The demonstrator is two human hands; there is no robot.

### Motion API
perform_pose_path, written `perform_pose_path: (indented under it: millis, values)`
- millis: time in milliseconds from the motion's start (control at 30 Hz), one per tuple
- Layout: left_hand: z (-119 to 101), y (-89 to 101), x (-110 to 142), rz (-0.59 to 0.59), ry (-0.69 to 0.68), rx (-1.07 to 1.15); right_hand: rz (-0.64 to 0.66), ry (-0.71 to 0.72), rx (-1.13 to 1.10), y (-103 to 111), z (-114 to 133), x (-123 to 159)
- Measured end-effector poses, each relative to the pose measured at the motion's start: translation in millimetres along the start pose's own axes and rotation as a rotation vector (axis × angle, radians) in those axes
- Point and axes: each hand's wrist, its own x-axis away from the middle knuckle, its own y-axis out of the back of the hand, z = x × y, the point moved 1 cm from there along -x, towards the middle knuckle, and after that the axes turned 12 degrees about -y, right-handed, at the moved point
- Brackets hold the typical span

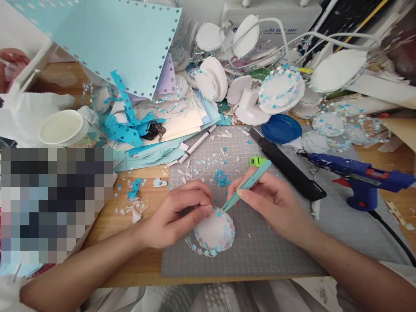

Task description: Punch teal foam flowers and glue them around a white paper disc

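Teal tweezers (249,183) are held between the thumb and fingers of my right hand (273,199). Their tips touch the upper rim of a white disc (211,232), at a small blue flower piece. My left hand (182,212) is closed, its thumb and fingertips pinching the disc's upper left edge. Pale blue and lilac flower pieces ring the disc, and a strand of them loops past its lower left side. Beneath lies a grey cutting mat (256,251). Just beyond my hands is a small pile of blue flower pieces (222,177).
A blue glue gun (360,173) and a black utility knife (289,167) lie at right. A green punch (258,161) sits near my right hand. Decorated discs (282,91) crowd the back. Paper sheets (110,39) and a paper cup (63,128) stand at left.
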Motion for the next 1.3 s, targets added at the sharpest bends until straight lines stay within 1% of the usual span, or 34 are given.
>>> perform_pose_path:
  millis: [67,167,367,467,533,600,700,800,867,933,1000,1067,1133,1233,1300]
  values:
    - [-0.1,-0.1,0.0,-0.006,0.006,0.000,-0.045,0.017,-0.013,2.8,0.0,0.3]
    - [0.0,-0.5,0.3,-0.018,0.007,0.002,-0.192,0.092,-0.019,10.3,0.5,-0.6]
    - [0.7,-2.0,3.5,0.001,-0.018,-0.002,-0.516,0.412,0.004,23.0,7.8,-7.6]
    - [0.5,-2.6,3.9,0.002,-0.040,0.015,-0.617,0.506,0.027,25.4,9.7,-10.7]
    - [-0.1,-3.1,3.1,0.015,-0.054,0.023,-0.615,0.501,0.048,25.0,9.2,-11.9]
    - [-1.2,-3.6,1.9,0.032,-0.070,0.019,-0.577,0.470,0.085,22.6,7.9,-12.2]
    - [-3.1,-4.1,1.0,0.034,-0.104,0.001,-0.468,0.412,0.165,16.0,4.7,-11.8]
    - [-4.1,-3.7,1.9,-0.005,-0.134,-0.013,-0.343,0.375,0.278,9.1,-0.2,-12.0]
    - [-3.5,-3.0,3.1,-0.051,-0.131,-0.011,-0.284,0.409,0.383,6.1,-3.8,-12.7]
    - [-1.8,-2.0,4.2,-0.104,-0.105,0.005,-0.244,0.492,0.491,4.3,-6.9,-13.6]
    - [0.5,-1.1,4.9,-0.156,-0.079,0.033,-0.222,0.569,0.593,3.2,-9.4,-14.4]
    - [2.6,-0.6,5.4,-0.185,-0.064,0.071,-0.217,0.601,0.672,2.3,-10.9,-15.1]
    - [3.6,-0.9,5.4,-0.169,-0.058,0.110,-0.220,0.612,0.718,1.5,-11.2,-15.2]
    - [3.3,-2.4,5.1,-0.111,-0.053,0.131,-0.231,0.626,0.723,0.7,-9.5,-14.4]
    - [2.7,-3.2,4.8,-0.119,-0.054,0.117,-0.250,0.631,0.698,0.8,-7.3,-13.0]
